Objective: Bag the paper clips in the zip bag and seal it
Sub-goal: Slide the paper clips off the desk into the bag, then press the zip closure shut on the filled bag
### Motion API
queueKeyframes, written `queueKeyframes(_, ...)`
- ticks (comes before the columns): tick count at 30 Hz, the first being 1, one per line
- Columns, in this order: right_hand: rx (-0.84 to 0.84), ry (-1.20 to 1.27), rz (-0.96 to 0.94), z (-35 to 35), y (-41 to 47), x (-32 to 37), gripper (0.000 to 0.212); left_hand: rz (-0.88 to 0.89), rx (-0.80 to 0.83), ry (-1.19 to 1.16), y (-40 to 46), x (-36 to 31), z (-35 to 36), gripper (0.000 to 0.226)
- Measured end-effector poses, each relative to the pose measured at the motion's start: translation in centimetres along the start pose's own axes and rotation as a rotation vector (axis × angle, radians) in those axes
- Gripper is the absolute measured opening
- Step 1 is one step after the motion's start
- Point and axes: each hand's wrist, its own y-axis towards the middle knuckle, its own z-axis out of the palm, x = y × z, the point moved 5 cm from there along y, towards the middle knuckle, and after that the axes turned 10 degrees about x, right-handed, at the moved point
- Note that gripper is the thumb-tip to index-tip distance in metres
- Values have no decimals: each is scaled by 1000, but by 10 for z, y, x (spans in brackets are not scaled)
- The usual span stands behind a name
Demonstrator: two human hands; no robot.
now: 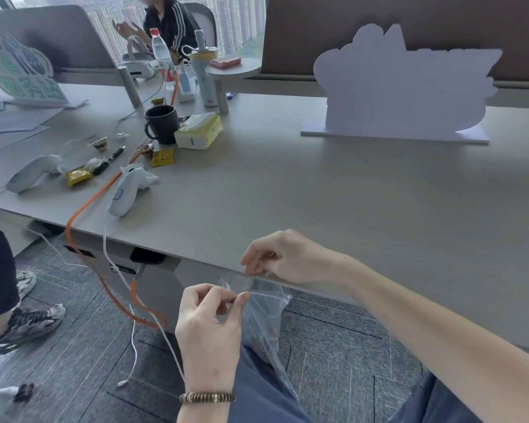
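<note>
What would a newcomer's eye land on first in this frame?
Probably the two bare hands at the bottom centre: the left hand and right hand pinch the top of a clear zip bag that hangs below the desk edge. Next, the big white cut-out sign standing upright at the desk's far right. Then the clutter at far left, threaded by an orange cable that drops over the desk edge.

text: none legible | green sign (22, 74): characters blurred | yellow packets (162, 157): print unreadable
</note>
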Motion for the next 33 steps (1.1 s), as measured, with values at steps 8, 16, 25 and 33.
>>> queueKeyframes(8,-76,26,-10,2,3,2,34,0,1,2,-2,1,-2,18)
queueKeyframes(16,89,176,15,9,-18,13,15,-1,3,-1,-3,-2,-5,17)
queueKeyframes(25,185,-423,-16,17,-38,32,10,58,2,13,-9,-28,-18,23)
queueKeyframes(33,108,-414,-64,-25,-92,72,17,222,150,84,-3,-84,-40,27)
